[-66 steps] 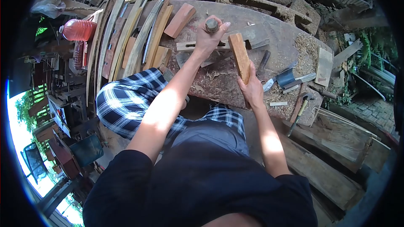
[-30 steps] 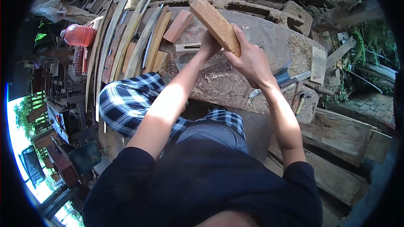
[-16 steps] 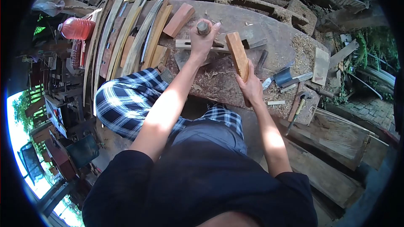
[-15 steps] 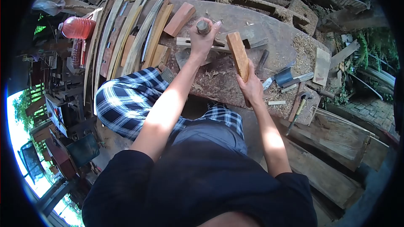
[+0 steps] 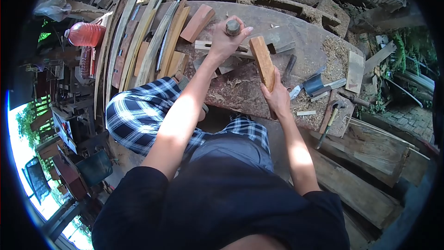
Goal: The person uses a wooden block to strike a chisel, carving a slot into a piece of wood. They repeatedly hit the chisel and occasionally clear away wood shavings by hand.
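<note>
While left fingers clasp a tool and right fingers a block, a slack grip could drop either beneath them.

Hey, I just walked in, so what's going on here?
Someone is at a workbench with wood shavings scattered on it. Their left hand grips a round-ended handle above a slotted piece of wood; the tool's lower end is hidden. Their right hand holds a wooden block, which is apart from the handle.
</note>
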Motion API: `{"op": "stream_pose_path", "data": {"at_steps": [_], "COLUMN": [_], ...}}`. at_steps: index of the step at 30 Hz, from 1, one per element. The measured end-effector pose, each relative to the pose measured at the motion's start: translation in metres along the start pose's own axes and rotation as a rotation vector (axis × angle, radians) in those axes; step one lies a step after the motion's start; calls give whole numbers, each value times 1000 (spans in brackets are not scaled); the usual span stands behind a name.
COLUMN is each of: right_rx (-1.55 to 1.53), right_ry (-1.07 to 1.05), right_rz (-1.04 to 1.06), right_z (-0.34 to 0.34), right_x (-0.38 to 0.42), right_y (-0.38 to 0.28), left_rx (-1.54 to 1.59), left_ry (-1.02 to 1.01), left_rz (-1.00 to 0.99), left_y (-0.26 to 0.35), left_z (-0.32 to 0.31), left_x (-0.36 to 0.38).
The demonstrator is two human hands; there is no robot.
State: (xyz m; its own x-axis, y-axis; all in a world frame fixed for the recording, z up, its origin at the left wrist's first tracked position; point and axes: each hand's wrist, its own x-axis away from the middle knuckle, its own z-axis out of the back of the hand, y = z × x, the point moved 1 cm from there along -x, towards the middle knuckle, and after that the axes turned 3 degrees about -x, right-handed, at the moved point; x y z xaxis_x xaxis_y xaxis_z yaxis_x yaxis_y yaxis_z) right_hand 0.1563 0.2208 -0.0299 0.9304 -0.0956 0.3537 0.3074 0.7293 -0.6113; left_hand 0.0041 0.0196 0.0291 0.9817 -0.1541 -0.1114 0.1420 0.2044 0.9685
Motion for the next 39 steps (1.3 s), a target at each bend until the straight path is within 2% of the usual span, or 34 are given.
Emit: {"op": "stream_pose_path", "data": {"at_steps": [6,10,18,23,28,31,36,37,39], "right_rx": [23,27,87,96,90,99,48,8,-76], "right_ry": [27,59,53,50,62,55,-3,-42,18], "right_rz": [24,83,71,66,82,69,30,-10,34], "right_z": [-4,-9,2,5,2,1,11,16,25], "right_x": [3,5,-7,-18,-14,-13,-15,-16,-21], "right_y": [8,12,7,3,7,5,0,-3,-13], "left_rx": [80,24,-37,62,32,9,-129,-165,-98], "left_ry": [67,90,64,96,130,95,-14,-14,26], "left_rz": [22,-30,-60,-8,4,-52,7,-62,-36], "left_y": [-6,-8,-7,-9,-8,-10,-2,-5,-16], "left_z": [-9,-8,-11,-6,-6,-12,-15,-15,-16], "left_x": [4,2,10,10,7,1,0,-1,9]}}
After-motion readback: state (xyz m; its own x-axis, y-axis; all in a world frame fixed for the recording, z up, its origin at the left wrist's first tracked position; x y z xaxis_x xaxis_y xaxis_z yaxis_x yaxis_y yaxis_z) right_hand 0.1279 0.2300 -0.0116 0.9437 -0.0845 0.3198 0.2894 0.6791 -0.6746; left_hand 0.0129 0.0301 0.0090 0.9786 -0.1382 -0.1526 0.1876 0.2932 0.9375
